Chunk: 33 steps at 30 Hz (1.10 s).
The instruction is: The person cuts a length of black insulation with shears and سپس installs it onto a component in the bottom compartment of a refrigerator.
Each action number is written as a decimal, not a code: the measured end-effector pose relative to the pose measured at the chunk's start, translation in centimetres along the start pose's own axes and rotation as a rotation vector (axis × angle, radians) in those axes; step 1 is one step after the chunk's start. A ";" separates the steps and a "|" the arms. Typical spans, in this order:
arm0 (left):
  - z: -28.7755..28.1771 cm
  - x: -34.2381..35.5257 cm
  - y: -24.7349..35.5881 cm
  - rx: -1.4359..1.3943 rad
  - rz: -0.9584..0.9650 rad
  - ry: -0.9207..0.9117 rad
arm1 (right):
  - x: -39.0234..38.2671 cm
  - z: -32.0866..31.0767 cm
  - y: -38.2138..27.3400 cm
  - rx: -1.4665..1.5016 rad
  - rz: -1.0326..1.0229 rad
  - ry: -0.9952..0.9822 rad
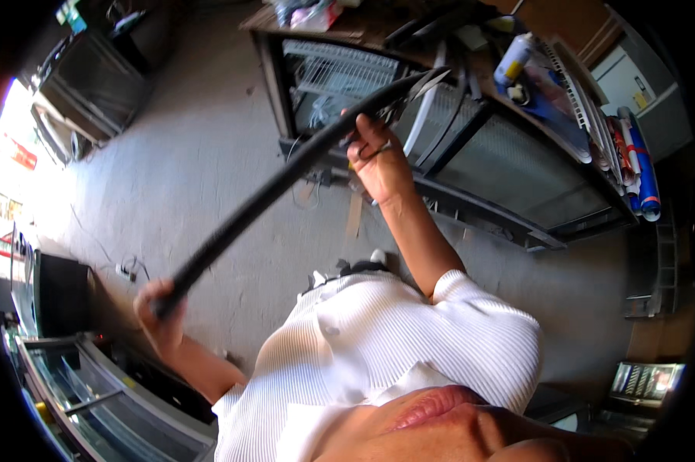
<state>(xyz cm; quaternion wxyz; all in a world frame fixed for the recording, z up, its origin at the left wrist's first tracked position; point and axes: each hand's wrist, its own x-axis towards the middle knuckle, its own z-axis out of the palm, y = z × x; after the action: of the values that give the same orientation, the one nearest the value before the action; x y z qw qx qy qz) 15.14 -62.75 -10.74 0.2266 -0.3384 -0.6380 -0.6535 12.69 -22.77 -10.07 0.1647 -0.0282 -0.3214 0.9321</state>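
A long black tube (259, 200), like foam padding, slants from lower left to upper right across my view. My left hand (159, 323) is closed around its lower end. My right hand (383, 165) grips near the upper end and also holds scissors (428, 85), with a finger in a handle ring and the pale blades showing beside the tube's tip. Part of my right fingers is hidden behind the tube.
A cabinet (478, 177) with glass fronts stands ahead, bearing a spray can (513, 58) and clutter. Coloured rolls (642, 173) lean at its right. Appliances (105, 92) stand upper left; glass-topped units (124, 400) lower left. A cable and socket strip (128, 271) lie on the floor.
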 end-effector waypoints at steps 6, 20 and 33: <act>0.2 -3.5 -3.5 -0.383 -0.689 0.576 | -0.7 3.9 6.5 -0.114 0.027 0.195; -3.4 -11.3 -5.8 -0.431 -1.018 1.004 | 0.8 5.5 19.6 -0.429 0.352 0.092; -3.2 -12.3 -8.0 -0.414 -1.016 1.027 | 3.7 2.1 22.6 -0.364 0.586 0.185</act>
<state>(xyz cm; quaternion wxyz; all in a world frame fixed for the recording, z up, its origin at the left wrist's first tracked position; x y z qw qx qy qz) 17.10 -66.92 -25.03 0.0979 0.3092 -0.3939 -0.8601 2.29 -39.54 -21.99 -0.0889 -0.2321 -0.4442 0.8608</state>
